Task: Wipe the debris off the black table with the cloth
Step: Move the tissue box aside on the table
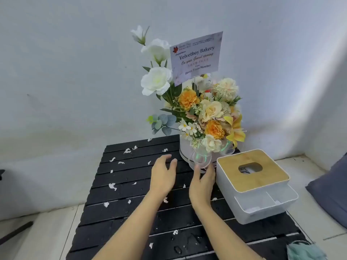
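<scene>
**Two containers on the black table (131, 218), both hands holding nothing**

On my feed, the round white flower box (185, 147) stands at the table's far right corner, against the wall. It is packed with orange, cream and yellow blooms, and tall white roses rise on its left. A small cat figurine (205, 84) sits among the flowers, and above it stands a card (196, 53) reading "Velvetboy Bakery". A clear ribbon bow (201, 158) hangs down the front of the box.

Just right of it sits a white tissue box (225, 184) with a wooden lid. Through the lid's oval opening I see something white and dark, too small to identify. Its front is an open tray (262, 205) split into two compartments.

My left hand (163, 175) is over the slats just left of the flower box, fingers spread and relaxed, gripping nothing. My right hand (202, 182) reaches to the base of the box with straight fingers, its fingertips at the bow. I cannot tell whether they actually touch it.

White debris (112, 186) is scattered mostly over the left and middle slats, and water drops (178, 249) bead near the front edge. The teal cloth (304, 250) lies crumpled at the near right corner, well apart from both hands. I cannot tell whether it rests on the table or beside it.
</scene>
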Tool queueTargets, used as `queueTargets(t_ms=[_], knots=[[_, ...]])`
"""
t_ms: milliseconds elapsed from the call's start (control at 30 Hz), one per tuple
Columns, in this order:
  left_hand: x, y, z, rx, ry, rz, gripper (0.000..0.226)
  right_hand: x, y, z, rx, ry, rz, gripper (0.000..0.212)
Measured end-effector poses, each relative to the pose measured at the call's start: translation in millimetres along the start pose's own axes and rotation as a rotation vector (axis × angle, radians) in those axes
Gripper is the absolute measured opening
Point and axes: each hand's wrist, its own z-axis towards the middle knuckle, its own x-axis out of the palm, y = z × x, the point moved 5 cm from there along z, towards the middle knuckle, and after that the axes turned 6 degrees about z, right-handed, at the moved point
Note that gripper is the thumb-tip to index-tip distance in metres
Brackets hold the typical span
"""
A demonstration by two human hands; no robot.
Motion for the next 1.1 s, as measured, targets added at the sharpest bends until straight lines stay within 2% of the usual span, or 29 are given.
queueTargets(t_ms=[233,333,433,500,567,700,867,1100], knots=[[34,-5,77,-0.116,-0.065,-0.464,0.028,19,-17,42,-0.009,-0.284,0.169,0.07],[50,-15,99,-0.169,-0.029,-0.628,0.026,24,-18,54,-0.015,-0.295,0.202,0.082],[68,-19,114,-0.242,0.083,-0.755,0.029,24,-11,62,-0.071,-0.293,0.205,0.104],[75,-21,124,-0.194,0.172,-0.836,0.033,22,-7,64,-0.117,-0.264,0.198,0.108],[74,-26,135,-0.137,0.229,-0.868,0.037,18,-6,70,-0.09,-0.247,0.213,0.097],[79,-32,140,-0.174,0.3,-0.882,0.046,15,-6,86,0.037,-0.162,0.164,0.086],[88,-26,137,-0.174,0.299,-0.872,0.045,15,-6,88,0.044,-0.116,0.142,0.102],[81,-16,125,-0.201,0.255,-0.907,0.047,14,-1,78,0.003,-0.064,0.149,0.102]])
